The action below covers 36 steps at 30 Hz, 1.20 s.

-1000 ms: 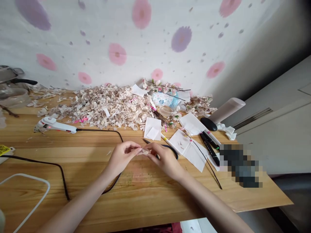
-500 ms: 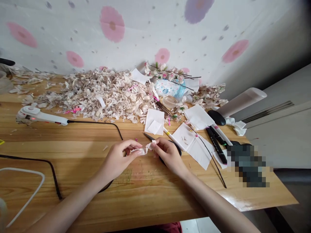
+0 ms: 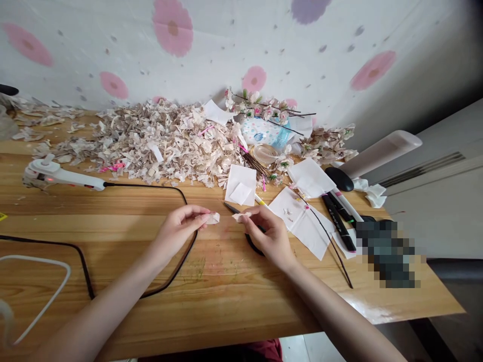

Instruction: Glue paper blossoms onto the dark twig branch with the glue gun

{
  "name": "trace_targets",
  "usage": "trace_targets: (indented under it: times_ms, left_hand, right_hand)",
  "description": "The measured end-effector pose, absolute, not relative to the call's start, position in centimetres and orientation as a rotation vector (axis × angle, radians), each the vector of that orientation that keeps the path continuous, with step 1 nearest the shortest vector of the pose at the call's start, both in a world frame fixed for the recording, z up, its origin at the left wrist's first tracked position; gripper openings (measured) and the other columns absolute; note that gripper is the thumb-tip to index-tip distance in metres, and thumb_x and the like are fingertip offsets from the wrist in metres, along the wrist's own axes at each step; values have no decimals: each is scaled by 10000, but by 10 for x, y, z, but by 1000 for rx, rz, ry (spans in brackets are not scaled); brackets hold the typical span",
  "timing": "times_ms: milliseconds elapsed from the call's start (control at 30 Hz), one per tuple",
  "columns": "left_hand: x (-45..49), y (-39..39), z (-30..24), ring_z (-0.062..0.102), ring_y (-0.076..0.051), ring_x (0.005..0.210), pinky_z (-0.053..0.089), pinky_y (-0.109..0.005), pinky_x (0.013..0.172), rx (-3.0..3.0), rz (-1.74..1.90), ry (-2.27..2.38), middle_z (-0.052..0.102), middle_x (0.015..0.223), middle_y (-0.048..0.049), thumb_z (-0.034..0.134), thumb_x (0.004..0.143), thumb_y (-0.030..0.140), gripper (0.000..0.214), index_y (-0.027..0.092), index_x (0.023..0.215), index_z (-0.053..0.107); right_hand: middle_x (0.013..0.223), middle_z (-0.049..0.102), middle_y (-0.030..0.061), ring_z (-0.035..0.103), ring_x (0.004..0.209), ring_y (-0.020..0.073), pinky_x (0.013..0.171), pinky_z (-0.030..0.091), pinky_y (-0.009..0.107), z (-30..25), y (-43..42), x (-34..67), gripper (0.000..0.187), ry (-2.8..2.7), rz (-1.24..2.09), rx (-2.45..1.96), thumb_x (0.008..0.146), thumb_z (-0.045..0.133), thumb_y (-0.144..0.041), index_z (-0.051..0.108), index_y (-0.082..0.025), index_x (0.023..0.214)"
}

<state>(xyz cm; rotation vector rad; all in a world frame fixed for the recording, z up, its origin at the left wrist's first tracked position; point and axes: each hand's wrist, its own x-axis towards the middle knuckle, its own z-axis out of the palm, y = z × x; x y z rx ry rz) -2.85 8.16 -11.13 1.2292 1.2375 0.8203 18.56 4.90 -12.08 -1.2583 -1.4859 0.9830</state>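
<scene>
Head view, looking down over a wooden tabletop (image 3: 124, 221):

- left hand (image 3: 177, 232) is pinching a pale petal scrap (image 3: 213, 218) between thumb and fingertips, grip closed, scrap sticking out past the fingers
- right hand (image 3: 271, 236) is closing on a second petal scrap (image 3: 240, 216) with thumb and fingertips; the scrap is poking out to the left, with a small gap between it and the first scrap
- black-handled scissors (image 3: 236, 209) are lying under the right hand, blades pointing up and left, handle loop showing beneath the palm; probably not held, though the hand hides too much to be sure
- both hands are hovering over the table, 2 scraps held just above the wood
- white paper squares (image 3: 239, 185) are lying just beyond the scissors, more to the right, with a thin black wire stem (image 3: 324, 236) crossing them
- a heap of cut petals (image 3: 162, 146) is spreading along the wall, a blossom branch (image 3: 267, 110) lying behind it beside a small clear dish (image 3: 264, 153)
- a white glue gun (image 3: 56, 177) is resting at left, its black cord (image 3: 184, 211) curving round near the left hand
- black markers (image 3: 337, 223) are lying at right, next to a pixelated patch (image 3: 387, 254) that is hiding whatever sits there
</scene>
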Motion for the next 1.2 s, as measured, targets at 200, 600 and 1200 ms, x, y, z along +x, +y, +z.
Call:
trace_targets:
  times_ms: [200, 600, 1200]
  left_hand:
    - [-34, 92, -120, 685, -222, 923, 536, -367, 871, 1299, 984, 1298, 734, 1045, -90, 669, 800, 400, 311, 168, 1007, 673]
    - [-1, 53, -118, 604, -160, 751, 464, -264, 693, 1874, 941, 1305, 671, 850, -28, 611, 860, 309, 122, 190, 881, 623]
    - [-8, 58, -106, 590, -147, 726, 483, -242, 709, 1334, 843, 1068, 605, 724, 20, 624, 798, 307, 131, 200, 730, 590]
  right_hand:
    - [682, 621, 13, 518, 526, 121, 516, 453, 261, -117, 61, 189, 333, -1201, 1307, -1306, 765, 685, -514, 586, -198, 736]
    - [707, 648, -4, 564, 543, 104, 540, 489, 239, -127, 52, 172, 314, -1149, 1569, -1169, 729, 730, -492, 677, -195, 817]
    - [770, 604, -7, 544, 669, 118, 644, 470, 251, -124, 42, 170, 108, -1421, 1385, -1002, 807, 707, -251, 613, -203, 831]
